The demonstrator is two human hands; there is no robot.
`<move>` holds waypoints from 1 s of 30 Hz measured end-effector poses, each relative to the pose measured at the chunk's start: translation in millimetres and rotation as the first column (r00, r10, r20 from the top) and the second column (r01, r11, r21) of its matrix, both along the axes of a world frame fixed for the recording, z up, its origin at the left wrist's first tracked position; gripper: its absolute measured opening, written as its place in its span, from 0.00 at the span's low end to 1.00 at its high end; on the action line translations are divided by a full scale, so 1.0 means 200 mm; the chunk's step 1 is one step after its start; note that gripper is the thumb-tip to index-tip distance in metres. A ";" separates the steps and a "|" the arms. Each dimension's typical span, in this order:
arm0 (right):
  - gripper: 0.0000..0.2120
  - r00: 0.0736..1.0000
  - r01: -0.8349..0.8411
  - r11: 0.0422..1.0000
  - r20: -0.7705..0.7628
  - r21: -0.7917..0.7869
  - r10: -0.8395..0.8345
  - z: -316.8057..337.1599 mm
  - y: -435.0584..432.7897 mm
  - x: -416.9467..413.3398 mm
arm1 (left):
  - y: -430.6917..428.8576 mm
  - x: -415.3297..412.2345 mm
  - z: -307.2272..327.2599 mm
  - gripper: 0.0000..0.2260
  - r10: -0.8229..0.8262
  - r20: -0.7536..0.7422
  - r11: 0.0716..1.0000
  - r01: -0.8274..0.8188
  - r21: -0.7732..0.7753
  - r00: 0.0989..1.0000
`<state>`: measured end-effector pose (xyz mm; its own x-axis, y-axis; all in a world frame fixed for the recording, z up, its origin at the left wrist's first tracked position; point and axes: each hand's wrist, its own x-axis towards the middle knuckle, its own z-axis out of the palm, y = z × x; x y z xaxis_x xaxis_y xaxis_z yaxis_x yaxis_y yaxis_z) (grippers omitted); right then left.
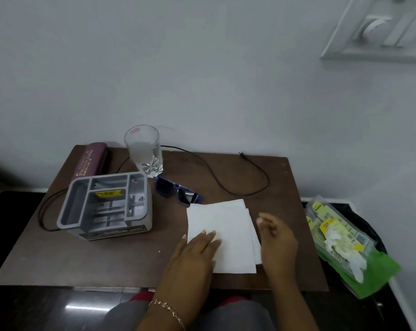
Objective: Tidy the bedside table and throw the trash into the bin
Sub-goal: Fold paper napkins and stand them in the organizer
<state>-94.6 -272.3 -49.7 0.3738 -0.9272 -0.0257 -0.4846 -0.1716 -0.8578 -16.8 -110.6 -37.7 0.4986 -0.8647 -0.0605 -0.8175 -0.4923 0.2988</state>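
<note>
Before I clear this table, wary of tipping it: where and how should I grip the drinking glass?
Probably wrap the smooth upper wall of the drinking glass, coming from the right: it stands upright, the grey organizer crowds its left front, and the sunglasses lie just before its base.

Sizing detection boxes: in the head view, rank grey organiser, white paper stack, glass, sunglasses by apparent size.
1. grey organiser and white paper stack: about alike, paper nearer, so unranked.
2. glass.
3. sunglasses, only slightly smaller.

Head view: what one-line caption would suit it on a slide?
Left hand rests flat on white napkins on a brown bedside table, right hand at their edge.
</note>
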 end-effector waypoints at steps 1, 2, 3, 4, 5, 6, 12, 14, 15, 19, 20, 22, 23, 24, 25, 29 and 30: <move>0.10 0.999 -0.027 0.999 -0.030 0.036 0.028 -0.01 0.03 0.01 | -0.02 0.00 0.00 0.24 0.037 -0.008 0.999 -0.037 -0.028 0.999; 0.11 0.995 -0.058 0.998 -0.078 0.024 0.060 -0.03 0.04 0.01 | -0.03 -0.01 0.00 0.23 0.036 -0.051 0.999 -0.037 -0.034 0.998; 0.12 0.989 -0.080 0.997 -0.125 -0.005 0.079 -0.03 0.04 0.03 | -0.05 -0.02 0.02 0.23 0.031 -0.096 0.999 -0.035 -0.037 0.995; 0.13 0.984 -0.090 0.996 -0.158 -0.024 0.085 -0.03 0.03 0.04 | -0.06 -0.02 0.03 0.23 0.026 -0.135 0.999 -0.032 -0.044 0.991; 0.13 0.981 -0.089 0.996 -0.178 -0.029 0.083 -0.02 0.03 0.06 | -0.07 -0.03 0.03 0.24 0.021 -0.157 0.999 -0.029 -0.045 0.987; 0.13 0.979 -0.081 0.996 -0.189 -0.028 0.074 -0.02 0.02 0.07 | -0.07 -0.03 0.02 0.24 0.019 -0.162 0.998 -0.028 -0.055 0.987; 0.08 0.975 0.029 0.998 -0.220 -0.062 -0.042 -0.01 0.03 0.14 | -0.07 -0.04 -0.01 0.24 0.031 -0.208 0.999 -0.038 -0.034 0.978; 0.07 0.975 0.062 0.994 -0.206 -0.087 -0.078 -0.01 0.04 0.15 | -0.07 -0.03 -0.01 0.24 0.034 -0.216 0.999 -0.041 -0.027 0.976; 0.07 0.977 0.074 0.992 -0.193 -0.104 -0.093 -0.02 0.05 0.15 | -0.07 -0.03 -0.02 0.24 0.035 -0.228 0.999 -0.042 -0.028 0.973; 0.06 0.986 0.089 0.984 -0.126 -0.154 -0.109 -0.03 0.08 0.14 | -0.07 -0.03 0.00 0.24 0.029 -0.244 0.999 -0.035 -0.022 0.969; 0.05 0.988 0.092 0.983 -0.109 -0.157 -0.110 -0.03 0.08 0.14 | -0.07 -0.03 0.00 0.24 0.026 -0.244 0.999 -0.032 -0.019 0.970; 0.04 0.990 0.104 0.982 -0.080 -0.156 -0.118 -0.01 0.08 0.13 | -0.07 -0.03 0.01 0.24 0.024 -0.245 1.000 -0.028 -0.011 0.969; 0.03 0.990 0.110 0.982 -0.069 -0.154 -0.121 -0.01 0.08 0.12 | -0.07 -0.03 0.00 0.24 0.025 -0.250 0.999 -0.029 -0.013 0.968; 0.03 0.991 0.111 0.982 -0.058 -0.155 -0.121 -0.01 0.08 0.12 | -0.07 -0.03 0.00 0.24 0.026 -0.254 0.999 -0.032 -0.017 0.967; 0.02 0.992 0.110 0.981 -0.046 -0.160 -0.118 -0.01 0.08 0.12 | -0.07 -0.03 0.00 0.24 0.027 -0.255 0.999 -0.033 -0.020 0.967; 0.01 0.995 0.096 0.978 0.026 -0.185 -0.093 -0.02 0.09 0.12 | -0.07 -0.03 -0.01 0.24 0.034 -0.254 0.999 -0.039 -0.014 0.967; 0.01 0.997 0.079 0.978 0.032 -0.192 -0.074 -0.02 0.08 0.12 | -0.07 -0.03 -0.01 0.24 0.033 -0.245 0.999 -0.035 -0.004 0.969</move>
<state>-71.1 -255.6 -53.9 0.2996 -0.9397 0.1648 -0.4817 -0.2982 -0.8240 -22.1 -124.9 -39.4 0.4987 -0.8485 -0.1773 -0.7018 -0.5153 0.4919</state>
